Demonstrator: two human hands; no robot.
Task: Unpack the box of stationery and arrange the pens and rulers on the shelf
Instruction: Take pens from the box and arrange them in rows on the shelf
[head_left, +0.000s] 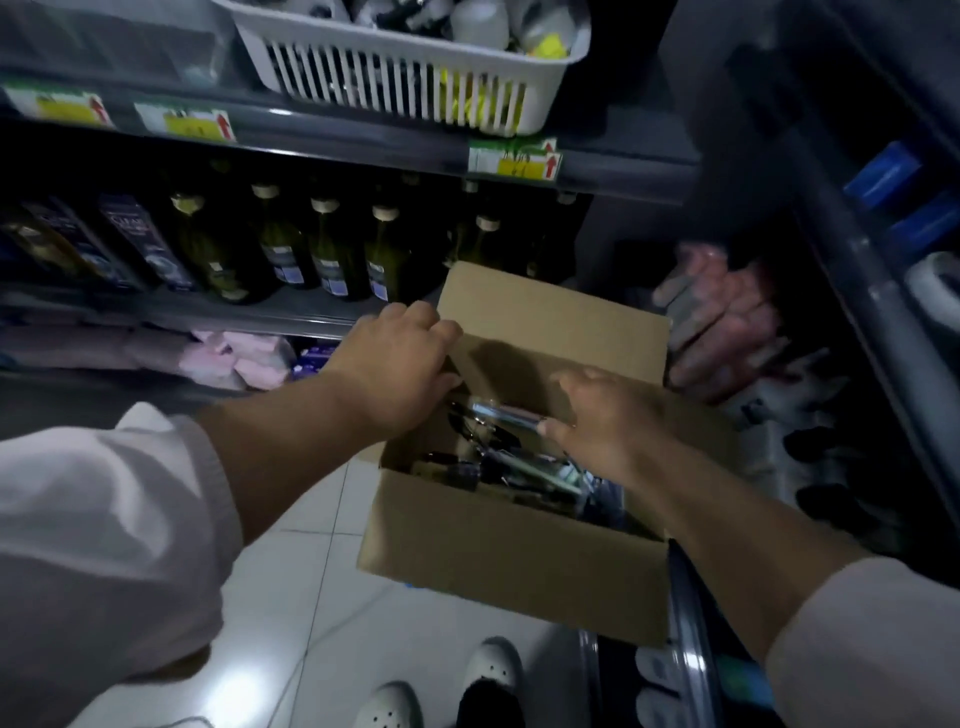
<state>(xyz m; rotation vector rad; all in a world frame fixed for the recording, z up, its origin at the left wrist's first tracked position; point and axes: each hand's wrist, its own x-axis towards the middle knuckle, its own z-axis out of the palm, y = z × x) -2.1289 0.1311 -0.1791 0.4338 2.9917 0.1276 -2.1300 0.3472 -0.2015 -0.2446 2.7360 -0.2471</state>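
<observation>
Head view, near to far: white shoes (441, 691) on the pale tiled floor (311, 597); two forearms in pushed-up pale sleeves (104, 519) reaching forward. An open cardboard box (509, 561), its right side against a dark rack (691, 649), holds a dim jumble of packaged stationery (519, 473); single pens or rulers cannot be told apart. Right hand (602, 415) is inside the box, fingers closed around a shiny clear packet (498, 413). Left hand (400, 364) grips the edge of the raised far flap (550, 322). Beyond, a shelf (249, 312) carries dark green bottles (280, 244); above it sits a white slatted basket (405, 73).
</observation>
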